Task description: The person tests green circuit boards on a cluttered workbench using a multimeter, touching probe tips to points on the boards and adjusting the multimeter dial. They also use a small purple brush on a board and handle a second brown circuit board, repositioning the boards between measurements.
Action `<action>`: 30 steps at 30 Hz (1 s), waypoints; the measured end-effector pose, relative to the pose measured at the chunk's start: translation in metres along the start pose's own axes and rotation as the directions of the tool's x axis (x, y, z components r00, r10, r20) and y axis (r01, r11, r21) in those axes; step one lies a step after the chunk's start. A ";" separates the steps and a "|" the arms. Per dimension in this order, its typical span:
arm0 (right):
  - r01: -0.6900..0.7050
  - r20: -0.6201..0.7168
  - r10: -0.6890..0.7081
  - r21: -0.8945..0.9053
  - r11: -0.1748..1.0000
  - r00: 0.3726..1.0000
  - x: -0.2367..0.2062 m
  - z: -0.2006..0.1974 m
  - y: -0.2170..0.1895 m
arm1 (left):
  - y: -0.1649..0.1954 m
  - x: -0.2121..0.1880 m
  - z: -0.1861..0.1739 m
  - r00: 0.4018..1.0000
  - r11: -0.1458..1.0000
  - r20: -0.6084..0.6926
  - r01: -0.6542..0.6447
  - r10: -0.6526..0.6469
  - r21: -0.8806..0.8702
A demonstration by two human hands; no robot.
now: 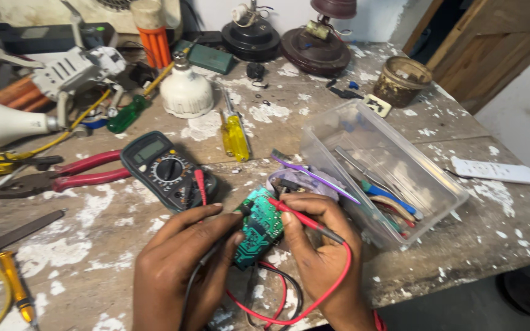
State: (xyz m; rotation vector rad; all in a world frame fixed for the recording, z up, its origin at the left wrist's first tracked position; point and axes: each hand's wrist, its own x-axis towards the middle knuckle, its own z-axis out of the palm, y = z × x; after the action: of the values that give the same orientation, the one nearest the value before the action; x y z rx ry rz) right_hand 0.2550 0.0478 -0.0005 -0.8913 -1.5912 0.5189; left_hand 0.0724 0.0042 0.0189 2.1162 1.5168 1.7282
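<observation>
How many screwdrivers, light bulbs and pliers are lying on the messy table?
Screwdrivers: 3, with yellow handle, green handle, amber handle
Light bulbs: 2, one upright, one lying down
Pliers: 1, red-handled
Total: 6

Both hands hold a green circuit board [259, 228] over the paint-flecked table [93, 245]. Right hand [317, 236] presses a red probe [305, 219] to it; left hand [182, 254] steadies it. Multimeter [167, 171] lies just beside.

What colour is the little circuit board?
Green, seen in the head view: circuit board.
</observation>
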 end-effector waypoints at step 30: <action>-0.030 -0.001 0.030 -0.013 0.999 1.000 0.000 0.000 0.000 | -0.002 0.000 0.001 1.000 1.000 0.011 0.007 -0.008 0.018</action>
State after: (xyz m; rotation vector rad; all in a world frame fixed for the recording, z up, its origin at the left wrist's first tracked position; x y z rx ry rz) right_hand 0.2549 0.0478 -0.0006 -0.9260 -1.5840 0.5296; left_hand 0.0719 0.0059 0.0177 2.1216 1.5412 1.7045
